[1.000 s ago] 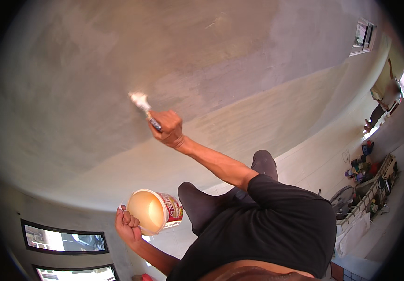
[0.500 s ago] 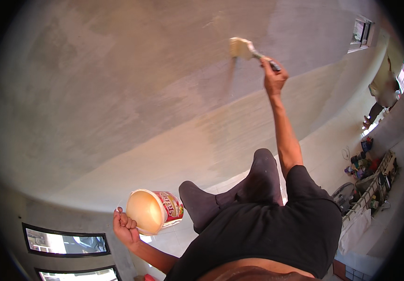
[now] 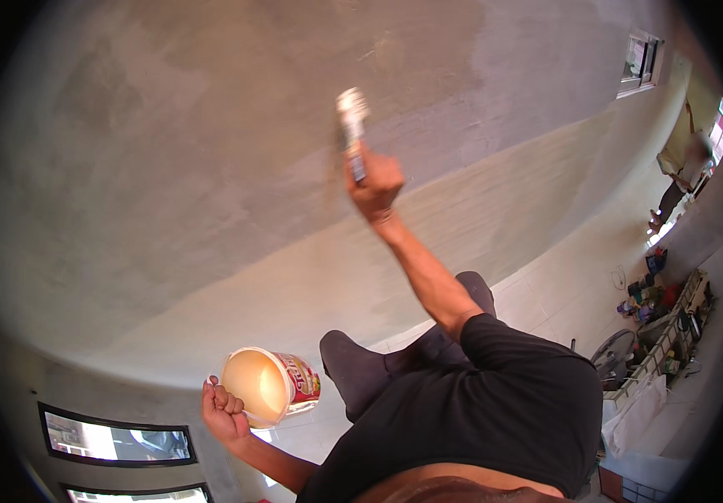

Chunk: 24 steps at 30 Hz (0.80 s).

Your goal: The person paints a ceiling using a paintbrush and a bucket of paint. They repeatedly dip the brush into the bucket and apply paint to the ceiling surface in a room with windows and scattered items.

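Observation:
My right hand (image 3: 376,186) grips a paintbrush (image 3: 352,117), its pale bristles raised against the mottled grey-beige wall (image 3: 210,159) and slightly blurred. Lower left, my left hand (image 3: 225,409) is closed on the handle of a white bucket with a red label (image 3: 302,386), which holds cream-coloured liquid. The bucket hangs beside my dark-covered knee.
Black-framed windows (image 3: 116,440) are at lower left, a small window (image 3: 640,67) at upper right. A co-worker (image 3: 678,184) stands by a bright opening at far right. Tiled floor (image 3: 533,293) runs below the wall; piled items and a ladder-like frame (image 3: 655,339) lie at right.
My right hand with the brush swung up to the right, then came back leftward and a little lower, ending higher than a second ago. My left hand and the bucket barely moved.

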{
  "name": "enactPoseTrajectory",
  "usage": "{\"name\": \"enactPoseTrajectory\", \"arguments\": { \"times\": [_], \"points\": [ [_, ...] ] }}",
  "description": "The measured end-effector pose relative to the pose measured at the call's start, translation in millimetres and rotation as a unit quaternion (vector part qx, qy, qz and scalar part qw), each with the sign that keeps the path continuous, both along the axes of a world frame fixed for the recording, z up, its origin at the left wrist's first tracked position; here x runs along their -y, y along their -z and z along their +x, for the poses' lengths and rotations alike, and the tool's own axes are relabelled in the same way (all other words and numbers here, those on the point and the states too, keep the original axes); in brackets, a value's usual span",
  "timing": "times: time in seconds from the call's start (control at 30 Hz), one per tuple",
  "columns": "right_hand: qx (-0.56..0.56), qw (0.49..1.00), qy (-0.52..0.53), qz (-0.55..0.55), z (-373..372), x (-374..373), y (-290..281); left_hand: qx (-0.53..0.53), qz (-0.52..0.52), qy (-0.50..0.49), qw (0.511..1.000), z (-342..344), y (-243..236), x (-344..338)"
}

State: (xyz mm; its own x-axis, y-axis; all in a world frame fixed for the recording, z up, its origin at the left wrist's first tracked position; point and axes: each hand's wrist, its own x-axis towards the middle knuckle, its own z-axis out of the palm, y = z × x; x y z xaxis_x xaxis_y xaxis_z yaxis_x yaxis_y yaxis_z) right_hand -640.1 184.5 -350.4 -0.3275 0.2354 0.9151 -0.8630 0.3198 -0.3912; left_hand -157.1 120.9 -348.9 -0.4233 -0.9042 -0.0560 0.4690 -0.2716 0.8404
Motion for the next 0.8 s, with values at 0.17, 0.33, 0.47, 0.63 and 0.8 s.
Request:
{"name": "enactPoseTrajectory", "arguments": {
  "times": [0.17, 0.33, 0.47, 0.63, 0.8],
  "points": [
    [-0.011, 0.959, -0.284, -0.018, 102.4, 85.5, -8.4, 0.053, 0.023, -0.078, 0.995, -3.3, 0.8, -0.8],
    [0.047, 0.924, -0.378, 0.044, 91.1, 111.6, 6.8, 0.036, 0.024, -0.071, 0.997, 2.3, 15.3, 12.5],
    [0.129, 0.917, -0.378, -0.016, -10.0, 31.9, 11.4, 0.030, 0.016, -0.061, 0.998, 14.5, 20.2, 12.0],
    [0.246, 0.914, -0.305, -0.111, -143.3, -136.0, 3.6, 0.033, 0.013, -0.026, 0.999, 4.9, 6.4, 4.3],
    [0.188, 0.963, -0.070, -0.179, -221.9, -240.7, 18.8, -0.001, 0.021, 0.044, 0.999, 9.7, 10.5, 13.0]
  ]
}}
